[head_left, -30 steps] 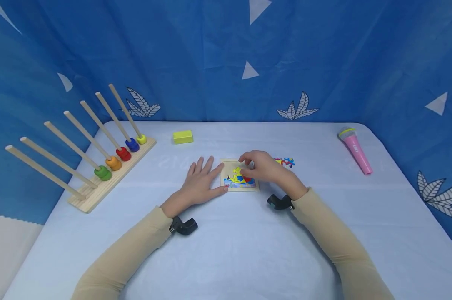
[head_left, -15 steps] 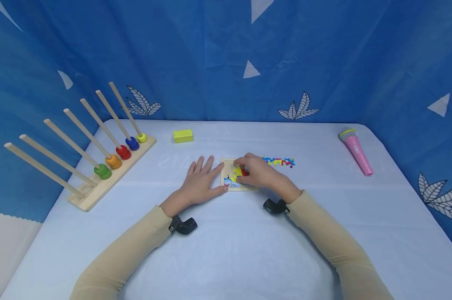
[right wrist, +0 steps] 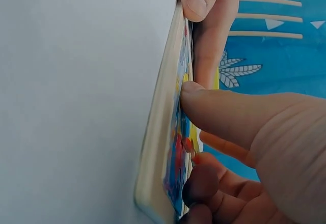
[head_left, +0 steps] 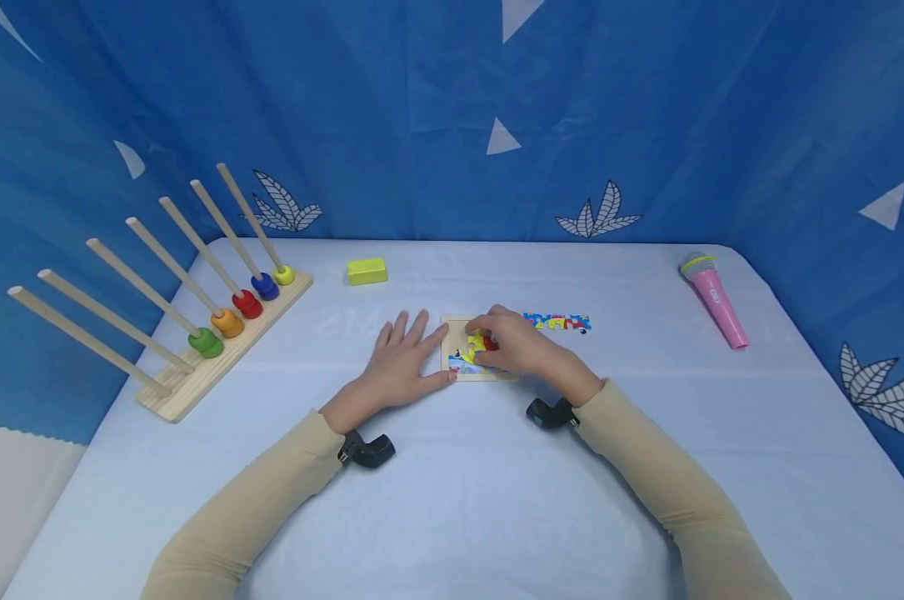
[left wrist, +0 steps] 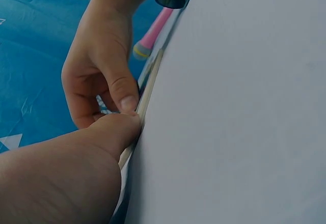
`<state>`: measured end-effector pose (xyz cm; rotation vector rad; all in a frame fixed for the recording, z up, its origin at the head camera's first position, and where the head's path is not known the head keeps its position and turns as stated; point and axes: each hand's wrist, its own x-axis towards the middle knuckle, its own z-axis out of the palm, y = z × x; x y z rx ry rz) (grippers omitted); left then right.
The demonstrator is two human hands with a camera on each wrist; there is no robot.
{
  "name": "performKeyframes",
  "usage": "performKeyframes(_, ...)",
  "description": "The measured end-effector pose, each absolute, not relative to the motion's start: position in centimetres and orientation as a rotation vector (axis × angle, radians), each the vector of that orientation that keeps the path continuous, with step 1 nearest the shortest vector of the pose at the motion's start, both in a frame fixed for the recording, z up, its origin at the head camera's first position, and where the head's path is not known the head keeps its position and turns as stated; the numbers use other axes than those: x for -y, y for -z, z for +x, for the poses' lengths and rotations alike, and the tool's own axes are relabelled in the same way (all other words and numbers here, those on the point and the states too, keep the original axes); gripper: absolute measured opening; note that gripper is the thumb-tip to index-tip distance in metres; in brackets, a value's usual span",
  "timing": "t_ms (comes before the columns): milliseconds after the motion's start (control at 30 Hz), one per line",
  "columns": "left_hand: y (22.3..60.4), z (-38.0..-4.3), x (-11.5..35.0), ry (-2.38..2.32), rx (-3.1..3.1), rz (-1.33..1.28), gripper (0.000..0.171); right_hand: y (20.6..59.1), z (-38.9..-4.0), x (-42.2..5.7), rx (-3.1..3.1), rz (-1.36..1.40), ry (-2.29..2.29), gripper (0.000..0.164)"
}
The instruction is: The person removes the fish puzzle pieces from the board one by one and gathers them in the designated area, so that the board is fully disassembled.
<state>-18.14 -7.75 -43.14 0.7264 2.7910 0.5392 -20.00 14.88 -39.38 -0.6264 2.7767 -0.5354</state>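
Note:
A small wooden jigsaw tray (head_left: 454, 332) lies mid-table, its lower part filled with brightly coloured picture pieces and its upper left bare wood. My left hand (head_left: 401, 367) rests flat with fingers spread at the tray's left side, the thumb on its lower left corner. Over the right half of the tray, my right hand (head_left: 525, 343) pinches a jigsaw piece (right wrist: 193, 152) with red and yellow on it between curled fingers and thumb. In the right wrist view that thumb touches the picture surface. The right hand hides part of the picture in the head view.
Loose joined jigsaw pieces (head_left: 560, 322) lie just behind the right hand. A wooden peg stand with coloured beads (head_left: 227, 333) stands at the left. Toward the back are a yellow-green block (head_left: 367, 272) and, on the right, a pink toy microphone (head_left: 714, 302).
My right hand has shifted left and slightly toward me over the tray, uncovering more of the loose pieces, then stayed nearly still. The left hand has kept its place.

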Motion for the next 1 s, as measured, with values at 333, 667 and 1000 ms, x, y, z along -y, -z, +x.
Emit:
performKeyframes(333, 43.00, -18.01, 7.81, -0.549, -2.785, 0.730, 0.083, 39.46, -19.84, -14.94, -2.813, -0.616, 0.569, 0.044)
performKeyframes(667, 42.95, -17.96, 7.83, -0.557, -2.791, 0.731, 0.083, 39.51, -19.78, -14.89, -2.810, -0.621, 0.552, 0.045)
performKeyframes(1000, 42.79, -17.87, 7.81, -0.555, -2.792, 0.741, 0.082, 39.43, -19.70, -14.92, -2.768, -0.683, 0.653, 0.041)
